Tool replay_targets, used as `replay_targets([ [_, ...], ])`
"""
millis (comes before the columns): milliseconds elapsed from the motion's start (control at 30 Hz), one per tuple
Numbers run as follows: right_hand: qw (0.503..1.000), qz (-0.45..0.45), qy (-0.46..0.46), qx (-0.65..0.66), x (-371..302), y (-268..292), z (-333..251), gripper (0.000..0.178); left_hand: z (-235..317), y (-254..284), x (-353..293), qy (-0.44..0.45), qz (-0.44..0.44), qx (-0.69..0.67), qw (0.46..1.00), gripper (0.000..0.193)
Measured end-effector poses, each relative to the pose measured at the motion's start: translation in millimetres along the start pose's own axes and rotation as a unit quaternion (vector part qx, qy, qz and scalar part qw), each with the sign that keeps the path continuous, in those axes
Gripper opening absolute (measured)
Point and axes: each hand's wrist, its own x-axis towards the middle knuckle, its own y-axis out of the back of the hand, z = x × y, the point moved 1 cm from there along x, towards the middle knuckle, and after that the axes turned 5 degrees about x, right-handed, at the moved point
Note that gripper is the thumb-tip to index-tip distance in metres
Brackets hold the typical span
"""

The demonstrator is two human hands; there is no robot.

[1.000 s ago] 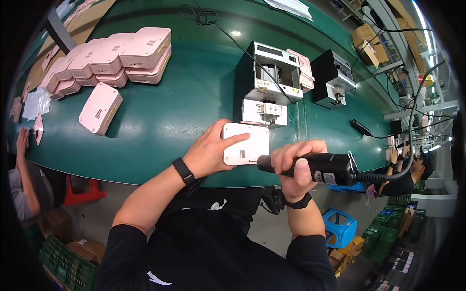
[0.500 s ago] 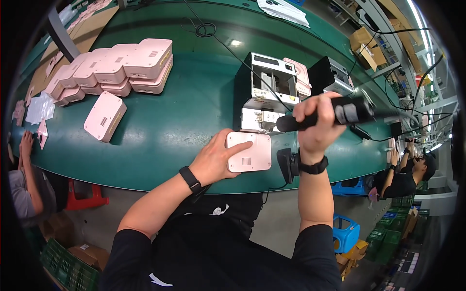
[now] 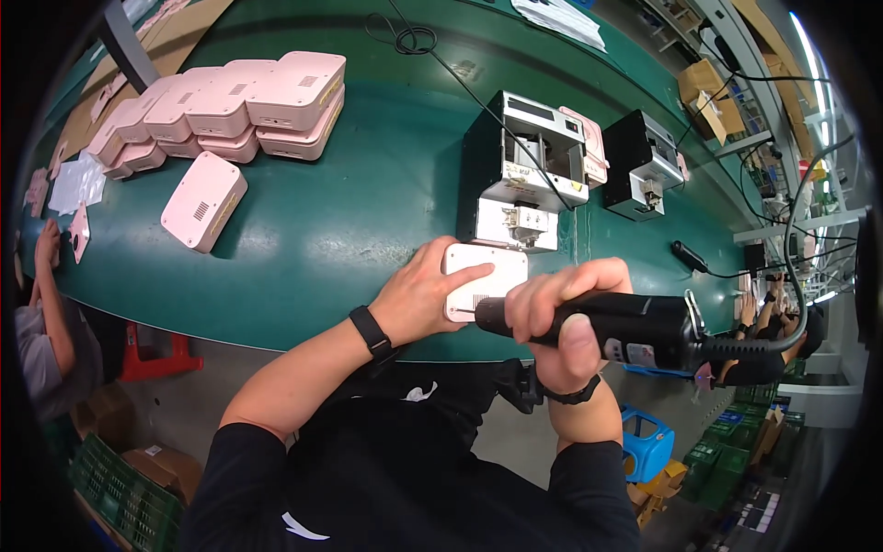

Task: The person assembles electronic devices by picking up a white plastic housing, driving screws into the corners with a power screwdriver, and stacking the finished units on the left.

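Observation:
A pale pink plastic housing lies on the green table in front of me, its vented face up. My left hand grips its left side, with one digit stretched across the top face. In my right hand is a black corded electric screwdriver, held almost level. The screwdriver's thin bit reaches the near-left corner of the housing, where a screw hole would be hidden under the tip. Just beyond the housing stands a black and silver machine, seemingly a screw feeder, with a small metal block at its front.
Stacked pink housings stand at the far left, and a single housing lies nearer. A second black and silver machine and another black screwdriver are to the right. Other people work at both ends. A cable crosses the feeder.
My right hand has brought the screwdriver from the feeder's front block down toward me, onto the housing's near-left corner. My left hand keeps its hold on the housing.

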Motion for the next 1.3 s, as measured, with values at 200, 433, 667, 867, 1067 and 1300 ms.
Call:
replay_targets([
  [200,1.000,0.002,-0.014,-0.018,-10.8,-4.6,21.4,0.037,-1.2,-0.4,-1.3,-0.010,0.014,-0.011,1.000,0.075],
  [433,1.000,-0.009,0.002,-0.023,-12.6,-7.9,25.3,0.037,-2.5,2.3,-1.7,-0.018,0.019,-0.013,1.000,0.075],
  [667,0.998,0.018,0.052,0.021,-7.9,-18.7,-6.9,0.035,0.0,21.6,-13.9,0.020,-0.018,-0.055,0.998,0.076],
  [867,0.969,0.194,0.142,0.056,-22.4,38.8,-45.8,0.025,-30.0,78.9,-72.5,0.405,-0.199,-0.575,0.682,0.070],
  [1067,0.955,0.282,0.077,-0.045,-45.0,80.8,-6.3,0.014,-67.4,80.1,-35.5,0.350,-0.057,-0.652,0.670,0.068],
  [1300,0.961,0.268,0.062,-0.028,-30.6,74.6,12.0,0.016,-87.9,73.1,18.6,0.265,0.177,-0.493,0.809,0.067],
])
